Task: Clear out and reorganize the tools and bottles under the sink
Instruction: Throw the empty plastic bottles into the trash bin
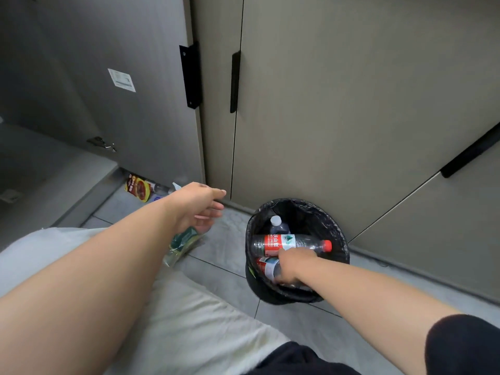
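Observation:
A black bin (342, 239) lined with a black bag stands on the floor by the closed cabinet doors. Inside lie a clear bottle with a red label and red cap (286, 243), a second red-labelled bottle (266, 267) under it, and a white-capped bottle (277, 224) behind. My right hand (293, 265) reaches into the bin and grips the two red-labelled bottles. My left hand (198, 205) hovers open above the floor, fingers relaxed, holding nothing. A green and clear packet (184, 243) lies on the tiles just below it.
The cabinet door (121, 77) at left stands swung open. At its foot lie a red and yellow packet (138, 186) and a clear bottle (162, 189). A white cloth (189, 328) covers my lap. Grey floor tiles (230, 244) surround the bin.

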`<control>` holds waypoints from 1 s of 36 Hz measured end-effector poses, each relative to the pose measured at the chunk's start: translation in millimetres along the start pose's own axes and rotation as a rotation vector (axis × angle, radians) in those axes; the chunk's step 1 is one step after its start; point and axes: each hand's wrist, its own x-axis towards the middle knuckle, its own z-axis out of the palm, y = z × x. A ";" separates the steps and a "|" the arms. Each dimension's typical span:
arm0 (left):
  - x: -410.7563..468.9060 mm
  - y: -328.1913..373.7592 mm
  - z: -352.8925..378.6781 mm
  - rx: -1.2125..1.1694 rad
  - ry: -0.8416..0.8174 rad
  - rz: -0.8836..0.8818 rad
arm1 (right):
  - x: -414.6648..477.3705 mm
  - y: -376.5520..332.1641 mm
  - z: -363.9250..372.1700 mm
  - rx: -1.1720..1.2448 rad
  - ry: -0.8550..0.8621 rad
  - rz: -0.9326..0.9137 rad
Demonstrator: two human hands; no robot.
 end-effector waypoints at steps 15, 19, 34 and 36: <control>8.6 15.0 -85.5 -0.045 0.105 0.023 | 9.3 -61.1 -131.4 0.138 0.368 -0.310; 13.8 25.7 -147.7 -0.041 0.194 0.077 | 23.3 -122.5 -167.7 0.296 0.419 -0.539; 82.8 -129.5 -286.3 -0.173 0.445 -0.108 | 201.7 -353.8 -196.7 0.160 0.113 -0.532; 100.7 -151.9 -287.6 -0.269 0.452 -0.143 | 230.0 -379.4 -191.7 0.154 0.066 -0.439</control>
